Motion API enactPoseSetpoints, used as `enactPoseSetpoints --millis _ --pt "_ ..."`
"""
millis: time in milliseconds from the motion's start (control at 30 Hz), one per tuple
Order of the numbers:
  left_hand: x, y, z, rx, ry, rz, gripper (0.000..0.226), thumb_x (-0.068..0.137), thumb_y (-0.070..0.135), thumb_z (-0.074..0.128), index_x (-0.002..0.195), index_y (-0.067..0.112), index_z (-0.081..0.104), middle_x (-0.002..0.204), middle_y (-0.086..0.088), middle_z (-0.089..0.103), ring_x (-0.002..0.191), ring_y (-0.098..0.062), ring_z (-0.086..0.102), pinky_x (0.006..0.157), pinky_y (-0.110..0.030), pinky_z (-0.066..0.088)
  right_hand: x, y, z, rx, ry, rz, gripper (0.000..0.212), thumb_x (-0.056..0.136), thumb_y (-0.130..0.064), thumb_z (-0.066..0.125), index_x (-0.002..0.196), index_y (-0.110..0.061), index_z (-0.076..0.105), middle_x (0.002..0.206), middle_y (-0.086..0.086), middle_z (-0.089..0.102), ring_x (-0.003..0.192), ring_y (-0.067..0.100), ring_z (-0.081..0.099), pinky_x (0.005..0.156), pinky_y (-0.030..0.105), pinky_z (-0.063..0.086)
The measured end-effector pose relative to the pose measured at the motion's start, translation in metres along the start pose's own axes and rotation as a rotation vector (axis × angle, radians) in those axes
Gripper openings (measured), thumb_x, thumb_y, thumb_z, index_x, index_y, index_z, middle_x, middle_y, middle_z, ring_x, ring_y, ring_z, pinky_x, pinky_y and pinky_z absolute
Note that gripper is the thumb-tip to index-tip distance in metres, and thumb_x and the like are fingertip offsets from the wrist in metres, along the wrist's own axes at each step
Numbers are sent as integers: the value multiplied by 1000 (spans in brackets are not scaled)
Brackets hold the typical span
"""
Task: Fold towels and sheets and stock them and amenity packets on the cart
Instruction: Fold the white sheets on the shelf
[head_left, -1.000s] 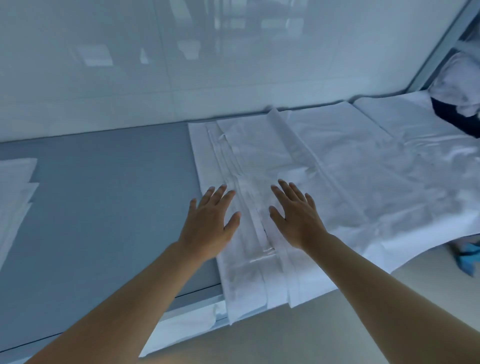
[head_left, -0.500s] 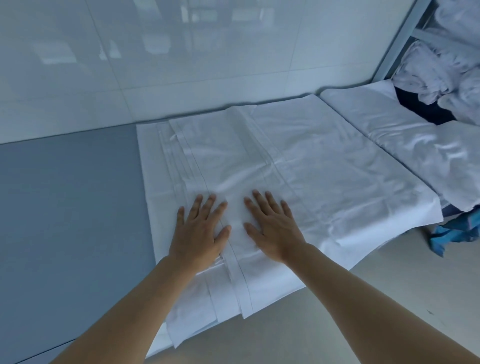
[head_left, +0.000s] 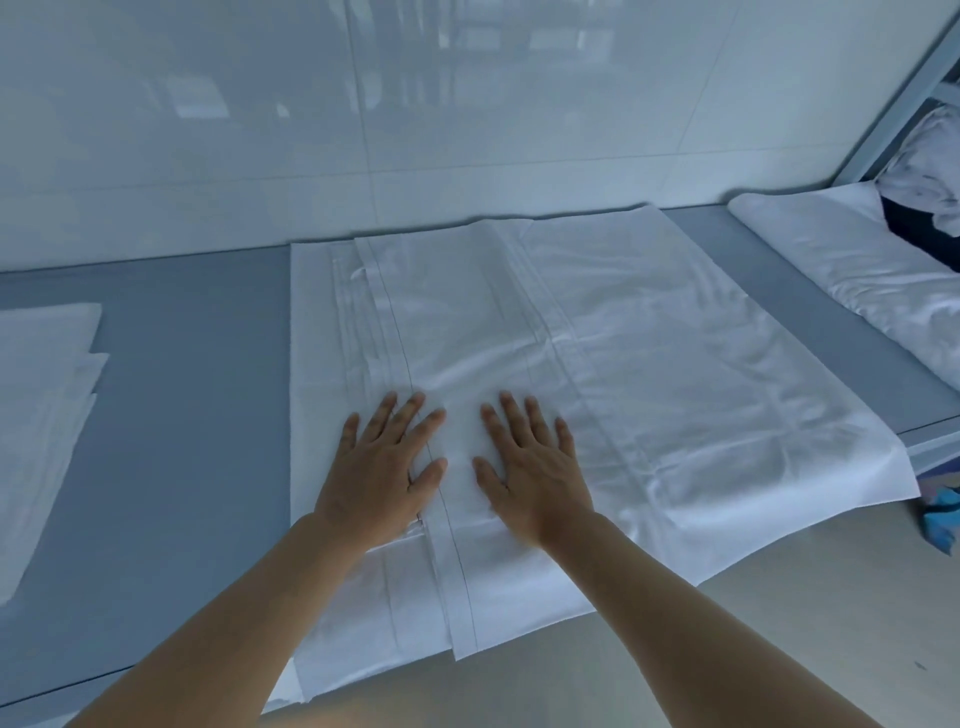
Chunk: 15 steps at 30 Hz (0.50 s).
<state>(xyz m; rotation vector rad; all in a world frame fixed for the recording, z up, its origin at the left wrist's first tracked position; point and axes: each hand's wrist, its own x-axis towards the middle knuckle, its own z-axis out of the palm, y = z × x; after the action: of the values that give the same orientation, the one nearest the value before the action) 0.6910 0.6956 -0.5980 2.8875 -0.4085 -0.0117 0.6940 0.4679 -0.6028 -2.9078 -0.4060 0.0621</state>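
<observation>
A grey-blue surface (head_left: 171, 415) runs along a tiled wall, and most of its middle is taken by a white sheet (head_left: 649, 364), spread flat in several layers with its far edge close to the wall and its near edge hanging over the front edge of the surface. A smaller folded stack of white linen (head_left: 41, 395) is seen at the left end of the surface, well apart from the sheet, and a rumpled white bundle (head_left: 857, 270) lies toward the right end. The left hand (head_left: 382, 473) and the right hand (head_left: 535, 473) are laid flat on the sheet side by side near the front edge, fingers straight and spread, nothing being gripped. The cloth is judged light, thin, soft and limp, with no stiffness of its own, so it is likely to slide and wrinkle. It would best be pinched at the corners or along the stitched hem bands (head_left: 457, 571), all layers being taken together.
</observation>
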Motion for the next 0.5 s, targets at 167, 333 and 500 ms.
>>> enactPoseSetpoints --millis 167,333,500 --pt "-31 -44 -11 5 2 -14 69 98 67 13 162 44 12 171 17 -1 158 -11 -9 128 -52 8 1 -53 14 -14 8 -6 74 99 -64 10 165 -33 -3 172 -6 -15 158 22 -16 127 51 -4" --pt "-56 -76 -23 27 -7 -18 69 98 68 12 162 44 12 171 17 -2 158 -10 -10 128 -50 7 -2 -96 21 -2 -5 -10 74 100 -64 9 165 -31 -6 172 -4 -17 158 23 -18 127 52 -5" --pt "-72 -92 -30 34 -24 1 68 99 68 13 163 45 10 171 18 -5 157 -9 -13 129 -49 7 -5 -106 14 54 -11 -47 75 99 -62 14 165 -29 8 173 -2 -3 160 23 -2 127 49 8"
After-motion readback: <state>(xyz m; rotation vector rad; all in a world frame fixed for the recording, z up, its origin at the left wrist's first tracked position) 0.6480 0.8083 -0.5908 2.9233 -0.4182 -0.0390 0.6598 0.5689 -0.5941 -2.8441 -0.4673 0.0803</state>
